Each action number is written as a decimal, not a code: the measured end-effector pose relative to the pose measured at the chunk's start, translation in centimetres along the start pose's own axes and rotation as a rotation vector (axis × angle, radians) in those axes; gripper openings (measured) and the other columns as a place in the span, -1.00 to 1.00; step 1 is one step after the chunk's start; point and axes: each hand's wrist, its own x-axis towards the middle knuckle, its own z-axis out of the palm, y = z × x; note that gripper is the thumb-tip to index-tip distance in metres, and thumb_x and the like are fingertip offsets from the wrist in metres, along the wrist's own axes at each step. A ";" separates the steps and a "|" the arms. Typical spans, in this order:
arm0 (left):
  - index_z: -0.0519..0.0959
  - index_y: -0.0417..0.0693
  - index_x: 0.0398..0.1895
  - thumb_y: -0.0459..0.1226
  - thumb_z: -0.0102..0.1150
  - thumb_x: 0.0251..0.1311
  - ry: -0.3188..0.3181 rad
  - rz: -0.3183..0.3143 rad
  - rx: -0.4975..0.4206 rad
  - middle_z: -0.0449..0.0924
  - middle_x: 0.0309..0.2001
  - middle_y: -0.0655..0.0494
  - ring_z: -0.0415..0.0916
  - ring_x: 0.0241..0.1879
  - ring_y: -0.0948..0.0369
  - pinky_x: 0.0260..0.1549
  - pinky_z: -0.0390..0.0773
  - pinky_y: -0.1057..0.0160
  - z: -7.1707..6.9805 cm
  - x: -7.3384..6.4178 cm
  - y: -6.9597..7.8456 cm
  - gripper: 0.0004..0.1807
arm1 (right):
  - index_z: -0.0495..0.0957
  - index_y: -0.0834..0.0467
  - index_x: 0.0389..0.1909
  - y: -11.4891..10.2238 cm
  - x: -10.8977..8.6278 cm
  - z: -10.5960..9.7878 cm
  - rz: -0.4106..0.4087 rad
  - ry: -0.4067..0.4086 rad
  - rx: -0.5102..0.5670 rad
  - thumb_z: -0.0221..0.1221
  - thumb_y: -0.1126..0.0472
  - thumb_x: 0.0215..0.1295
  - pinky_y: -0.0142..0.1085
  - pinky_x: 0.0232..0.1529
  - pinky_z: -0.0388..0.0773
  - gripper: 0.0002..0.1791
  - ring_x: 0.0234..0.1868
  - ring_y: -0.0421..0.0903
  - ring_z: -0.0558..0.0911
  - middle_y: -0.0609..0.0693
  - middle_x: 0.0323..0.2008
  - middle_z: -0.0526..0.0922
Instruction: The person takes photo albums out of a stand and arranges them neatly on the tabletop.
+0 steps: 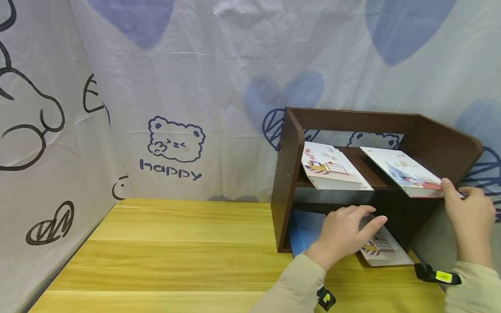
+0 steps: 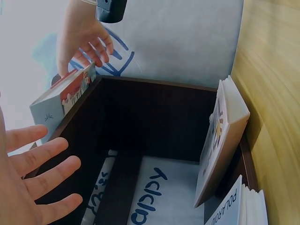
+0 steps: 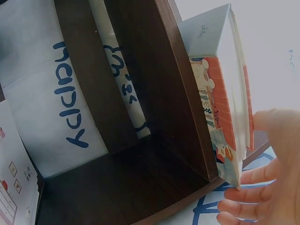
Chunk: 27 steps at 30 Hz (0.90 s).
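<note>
A thick book (image 1: 407, 174) with a white, blue and red illustrated cover lies on the upper level of a dark brown shelf (image 1: 283, 182), its near end jutting past the front edge. My right hand (image 1: 471, 213) pinches this book at its near right corner, thumb on one face and fingers at the other in the right wrist view. My left hand (image 1: 344, 232) hovers before the lower level, fingers spread and holding nothing. Behind it, a white illustrated book (image 1: 385, 250) lies on the lower level, partly covered by the hand.
Another white book (image 1: 332, 167) with a yellow and red picture sits at the upper level's left side, also overhanging. Something flat and blue (image 1: 307, 230) lies at the lower left. The shelf stands on a yellow wood-grain table (image 1: 176, 252) against a printed cloth (image 1: 219, 87).
</note>
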 end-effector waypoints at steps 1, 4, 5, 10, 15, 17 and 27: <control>0.50 0.30 0.21 0.21 -0.34 0.45 0.001 -0.005 0.001 0.64 0.05 0.41 0.59 -0.02 0.45 -0.20 0.51 0.55 0.0 0.1 0.0 -0.48 | 0.21 0.46 0.32 0.0 0.1 0.0 0.002 -0.005 0.005 -0.26 -0.27 0.40 0.23 0.32 0.13 -0.12 0.33 0.48 0.18 0.56 0.30 0.23; 0.50 0.31 0.20 0.20 -0.33 0.45 0.000 -0.021 -0.008 0.64 0.03 0.41 0.59 -0.04 0.46 -0.22 0.50 0.56 0.0 0.3 0.2 -0.49 | 0.21 0.45 0.34 0.1 0.3 0.0 0.016 -0.013 0.033 -0.22 -0.30 0.39 0.23 0.34 0.11 -0.11 0.35 0.48 0.16 0.55 0.31 0.22; 0.50 0.32 0.20 0.20 -0.33 0.45 -0.003 -0.025 -0.012 0.64 0.03 0.42 0.59 -0.04 0.47 -0.21 0.50 0.56 0.0 0.4 0.2 -0.50 | 0.20 0.44 0.34 0.2 0.4 0.0 0.023 -0.019 0.046 -0.21 -0.30 0.39 0.23 0.35 0.10 -0.10 0.36 0.48 0.15 0.54 0.32 0.21; 0.49 0.35 0.22 0.22 -0.36 0.45 -0.025 -0.046 -0.034 0.63 0.01 0.44 0.58 -0.04 0.49 -0.21 0.49 0.56 0.1 0.6 0.3 -0.48 | 0.20 0.42 0.35 0.6 0.8 0.0 0.036 -0.034 0.102 -0.12 -0.26 0.37 0.22 0.30 0.13 -0.13 0.33 0.46 0.17 0.54 0.28 0.24; 0.48 0.35 0.23 0.23 -0.40 0.45 -0.042 -0.073 -0.060 0.63 0.01 0.44 0.57 -0.03 0.49 -0.18 0.49 0.55 0.3 0.8 0.4 -0.46 | 0.21 0.41 0.35 0.7 0.8 0.0 0.044 -0.038 0.126 -0.05 -0.22 0.38 0.15 0.01 0.26 -0.16 0.15 0.40 0.27 0.51 0.15 0.31; 0.47 0.35 0.23 0.24 -0.40 0.45 -0.049 -0.084 -0.072 0.63 0.02 0.44 0.57 -0.02 0.49 -0.17 0.49 0.55 0.5 0.9 0.3 -0.46 | 0.20 0.40 0.36 0.7 0.8 -0.1 0.056 -0.047 0.127 -0.04 -0.21 0.38 0.06 -0.10 0.28 -0.17 0.11 0.38 0.28 0.49 0.11 0.33; 0.48 0.34 0.21 0.23 -0.38 0.44 -0.052 -0.105 -0.184 0.64 -0.02 0.45 0.58 -0.06 0.48 -0.17 0.48 0.55 1.0 1.4 0.6 -0.47 | 0.20 0.34 0.39 1.3 0.4 -0.3 0.074 -0.060 0.148 0.02 -0.21 0.33 -0.38 -0.48 0.21 -0.16 -0.35 -0.06 0.35 0.34 -0.05 0.42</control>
